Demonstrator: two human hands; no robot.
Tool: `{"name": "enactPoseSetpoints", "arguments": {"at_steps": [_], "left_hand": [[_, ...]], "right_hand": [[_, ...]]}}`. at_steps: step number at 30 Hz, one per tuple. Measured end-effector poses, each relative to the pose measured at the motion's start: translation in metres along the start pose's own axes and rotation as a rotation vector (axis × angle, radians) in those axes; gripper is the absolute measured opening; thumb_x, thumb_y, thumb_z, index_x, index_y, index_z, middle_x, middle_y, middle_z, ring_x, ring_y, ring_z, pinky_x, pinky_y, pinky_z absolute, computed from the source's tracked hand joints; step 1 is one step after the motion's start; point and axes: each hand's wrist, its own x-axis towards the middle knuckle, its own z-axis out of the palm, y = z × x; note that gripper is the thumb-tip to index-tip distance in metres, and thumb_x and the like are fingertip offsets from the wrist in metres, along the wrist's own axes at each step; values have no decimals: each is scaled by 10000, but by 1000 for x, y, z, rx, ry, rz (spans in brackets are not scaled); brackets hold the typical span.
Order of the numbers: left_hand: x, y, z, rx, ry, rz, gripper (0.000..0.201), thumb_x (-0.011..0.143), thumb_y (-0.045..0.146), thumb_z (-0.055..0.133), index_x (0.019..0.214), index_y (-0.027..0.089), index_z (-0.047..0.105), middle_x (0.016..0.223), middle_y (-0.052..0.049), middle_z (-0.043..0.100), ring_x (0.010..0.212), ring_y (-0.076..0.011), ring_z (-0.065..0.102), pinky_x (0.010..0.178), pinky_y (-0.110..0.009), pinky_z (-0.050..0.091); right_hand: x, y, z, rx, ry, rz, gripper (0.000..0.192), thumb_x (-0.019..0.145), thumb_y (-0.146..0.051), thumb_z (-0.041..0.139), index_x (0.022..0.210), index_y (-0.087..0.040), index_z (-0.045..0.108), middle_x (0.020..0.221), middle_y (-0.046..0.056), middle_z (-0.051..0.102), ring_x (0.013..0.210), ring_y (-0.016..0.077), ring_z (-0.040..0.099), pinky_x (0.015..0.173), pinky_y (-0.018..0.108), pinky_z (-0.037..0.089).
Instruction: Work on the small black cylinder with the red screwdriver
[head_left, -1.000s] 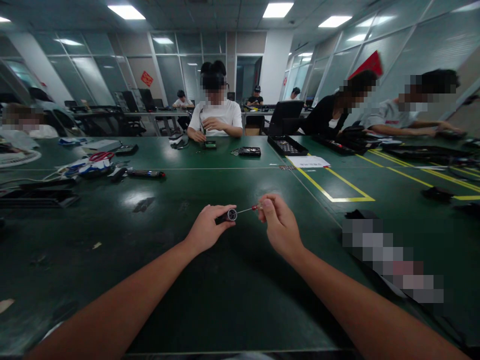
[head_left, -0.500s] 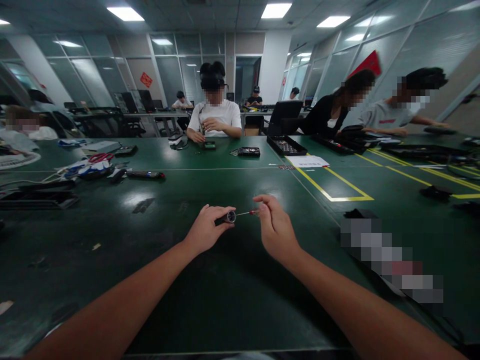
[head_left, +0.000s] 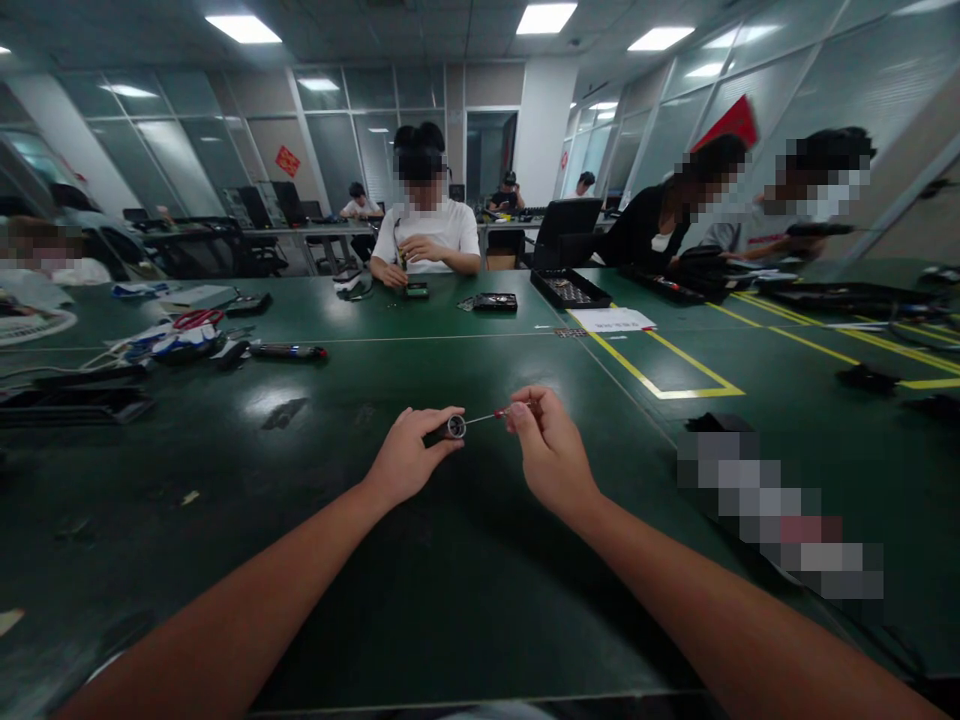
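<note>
My left hand (head_left: 407,455) is wrapped round a dark cylinder (head_left: 455,427) with a silvery rim, its round open end turned toward me and to the right. In my right hand (head_left: 553,450) is a small screwdriver (head_left: 499,413) with a red handle, pinched between thumb and fingers. Its thin metal shaft points left, and the tip is at the cylinder's open end; whether it touches something inside cannot be made out. Both hands are above the green table (head_left: 480,600).
On the left lie a black tray (head_left: 82,400), red-handled scissors (head_left: 199,319) and a dark pen-shaped tool (head_left: 289,351). A black box of parts (head_left: 570,289) and a white paper (head_left: 611,320) are farther back. Across the table a person (head_left: 425,235) works; others sit right.
My right fingers have curled in more closely around the screwdriver handle. The view has shifted slightly. At the far right, a person's outstretched arm has drawn back.
</note>
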Motion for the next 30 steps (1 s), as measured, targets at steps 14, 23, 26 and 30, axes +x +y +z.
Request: {"name": "enactPoseSetpoints", "arguments": {"at_steps": [14,23,26,30], "left_hand": [[0,2,1,24,-38,83,444,910,273,679,1343,319,592,1260,-32,680,1187,-239,588,1174,-588,243],[-1,5,1,24,-40,41,452,897,298,694,1341,315,606,1158,-23,704,1066,-249,603,1141,-576,297],[0,5,2,27,-35,20,452,889,296,699,1333,314,614,1155,-31,705,1068,-256,602,1133,-566,315],[0,3,3,35,-30,10,455,878,287,708,1323,314,622,1159,-35,709,1072,-265,610,1116,-556,346]], "right_hand": [[26,35,-2,518,83,431,281,885,-500,578,789,-241,531,606,-44,506,511,145,477,628,357,518],[15,20,2,221,88,146,265,975,-474,483,920,-226,558,753,-7,618,639,152,568,616,308,464],[13,15,0,138,73,86,255,1001,-453,446,929,-231,548,753,-6,614,658,158,574,642,316,463],[10,10,-3,86,-4,40,242,1013,-441,444,949,-237,556,747,-9,611,677,164,578,659,317,454]]}}
